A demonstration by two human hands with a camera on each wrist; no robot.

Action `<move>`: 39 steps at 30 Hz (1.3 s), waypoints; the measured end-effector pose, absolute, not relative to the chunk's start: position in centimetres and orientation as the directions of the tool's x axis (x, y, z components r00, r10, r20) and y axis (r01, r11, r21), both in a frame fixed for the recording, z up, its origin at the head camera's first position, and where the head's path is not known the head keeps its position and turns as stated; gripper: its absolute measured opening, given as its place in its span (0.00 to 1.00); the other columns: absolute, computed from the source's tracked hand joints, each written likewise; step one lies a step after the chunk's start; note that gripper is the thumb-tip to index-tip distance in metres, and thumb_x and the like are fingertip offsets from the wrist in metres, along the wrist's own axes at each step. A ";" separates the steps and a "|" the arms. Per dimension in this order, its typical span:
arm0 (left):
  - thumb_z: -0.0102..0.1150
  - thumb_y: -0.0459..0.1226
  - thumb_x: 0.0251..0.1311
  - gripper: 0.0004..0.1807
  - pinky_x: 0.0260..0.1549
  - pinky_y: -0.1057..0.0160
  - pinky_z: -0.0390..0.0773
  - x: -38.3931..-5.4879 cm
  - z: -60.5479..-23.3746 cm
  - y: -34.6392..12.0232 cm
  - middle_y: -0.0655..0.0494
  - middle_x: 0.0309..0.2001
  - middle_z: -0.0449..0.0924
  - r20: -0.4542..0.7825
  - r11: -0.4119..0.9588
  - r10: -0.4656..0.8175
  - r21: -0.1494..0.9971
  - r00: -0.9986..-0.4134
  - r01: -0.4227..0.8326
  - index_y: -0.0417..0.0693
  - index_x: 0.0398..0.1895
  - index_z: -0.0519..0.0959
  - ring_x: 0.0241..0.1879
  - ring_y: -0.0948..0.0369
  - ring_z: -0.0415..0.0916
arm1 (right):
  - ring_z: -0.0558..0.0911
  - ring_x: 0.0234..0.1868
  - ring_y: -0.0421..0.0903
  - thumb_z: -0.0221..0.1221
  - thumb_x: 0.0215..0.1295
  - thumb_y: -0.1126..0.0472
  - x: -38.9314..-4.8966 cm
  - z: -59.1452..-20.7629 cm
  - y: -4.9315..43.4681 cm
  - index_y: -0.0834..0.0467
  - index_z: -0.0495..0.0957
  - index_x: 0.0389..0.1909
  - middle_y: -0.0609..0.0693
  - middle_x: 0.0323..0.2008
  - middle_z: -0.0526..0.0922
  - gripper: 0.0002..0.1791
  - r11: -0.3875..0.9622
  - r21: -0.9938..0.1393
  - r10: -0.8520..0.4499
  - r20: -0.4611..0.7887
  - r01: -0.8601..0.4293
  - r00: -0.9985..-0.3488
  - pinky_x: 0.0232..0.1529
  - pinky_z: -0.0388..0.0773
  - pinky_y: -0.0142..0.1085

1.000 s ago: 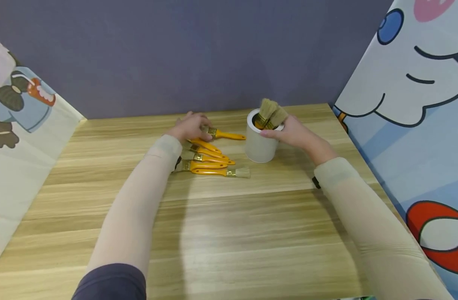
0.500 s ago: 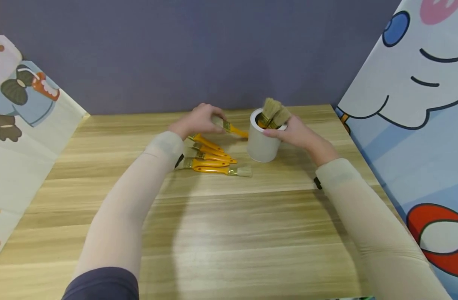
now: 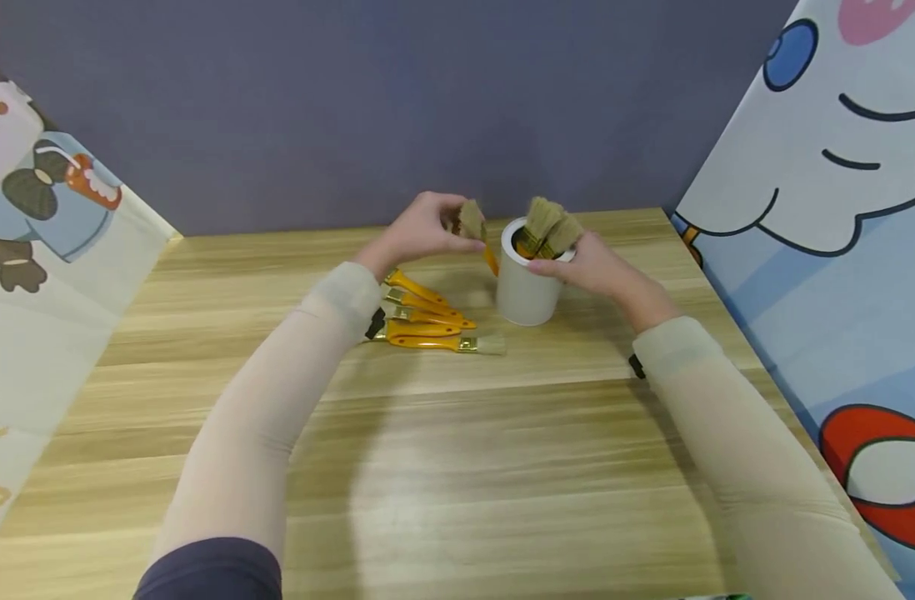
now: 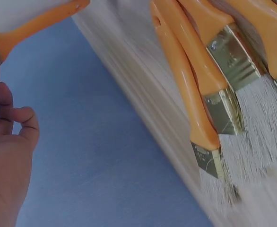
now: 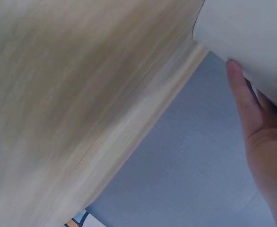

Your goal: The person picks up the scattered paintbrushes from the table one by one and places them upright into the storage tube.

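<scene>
My left hand [image 3: 422,229] pinches a paintbrush [image 3: 472,220] near its metal band, bristles up, with the orange handle slanting down toward a white can [image 3: 523,298]. In the left wrist view that handle [image 4: 41,27] extends from the fingertips. The can stands upright on the table, and two paintbrushes [image 3: 543,223] poke out of it bristles up. My right hand [image 3: 594,268] grips the can's right side, thumb near the front rim; the right wrist view has a thumb or finger [image 5: 242,92] against the can wall. Its other fingers are mostly hidden behind the can.
Several orange-handled paintbrushes [image 3: 427,330] lie in a loose fan on the wooden table [image 3: 457,483], left of the can and beside my left wrist. A grey-blue wall [image 3: 352,108] rises behind the table's back edge. Panels with cartoon prints [image 3: 825,192] border both sides.
My left hand has picked up the paintbrush behind the others, moved it right toward the can and tipped it from lying flat to bristles up. The right hand keeps its hold on the can.
</scene>
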State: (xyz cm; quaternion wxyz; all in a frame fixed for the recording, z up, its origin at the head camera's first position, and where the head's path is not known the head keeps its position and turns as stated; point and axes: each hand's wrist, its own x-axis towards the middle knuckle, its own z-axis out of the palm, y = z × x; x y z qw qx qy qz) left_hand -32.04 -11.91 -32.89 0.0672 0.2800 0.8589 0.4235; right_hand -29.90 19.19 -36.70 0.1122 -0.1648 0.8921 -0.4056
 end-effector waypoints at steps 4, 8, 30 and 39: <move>0.77 0.52 0.61 0.16 0.38 0.55 0.78 -31.8 -32.5 -11.8 0.51 0.38 0.86 0.136 0.461 0.488 0.798 -0.862 0.387 0.53 0.41 0.85 0.39 0.49 0.79 | 0.73 0.74 0.64 0.69 0.70 0.45 -29.8 -36.6 19.3 0.61 0.65 0.78 0.68 0.74 0.72 0.43 0.624 -0.756 -0.378 -0.069 -0.199 -0.923 0.72 0.71 0.61; 0.75 0.54 0.62 0.17 0.41 0.53 0.81 -31.4 -31.1 -11.7 0.54 0.41 0.89 0.187 0.425 0.449 0.816 -0.874 0.393 0.55 0.43 0.87 0.39 0.55 0.82 | 0.75 0.72 0.64 0.69 0.70 0.44 -29.8 -36.6 19.3 0.60 0.65 0.78 0.68 0.73 0.73 0.44 0.622 -0.758 -0.373 -0.065 -0.198 -0.926 0.70 0.73 0.60; 0.73 0.54 0.65 0.16 0.42 0.66 0.77 -30.2 -24.4 -6.8 0.61 0.37 0.89 0.345 0.487 0.473 0.665 -0.811 0.566 0.54 0.45 0.88 0.38 0.62 0.82 | 0.74 0.72 0.61 0.69 0.70 0.41 -30.0 -36.8 19.0 0.56 0.66 0.77 0.63 0.73 0.73 0.43 0.616 -0.755 -0.409 -0.062 -0.225 -0.910 0.72 0.71 0.60; 0.70 0.57 0.66 0.17 0.44 0.63 0.79 -30.3 -27.9 -6.1 0.57 0.37 0.90 0.207 0.553 0.548 0.637 -0.811 0.536 0.56 0.43 0.87 0.36 0.61 0.83 | 0.75 0.69 0.59 0.67 0.70 0.39 -29.7 -37.0 19.2 0.52 0.61 0.81 0.62 0.73 0.73 0.46 0.606 -0.760 -0.425 -0.061 -0.234 -0.903 0.67 0.72 0.58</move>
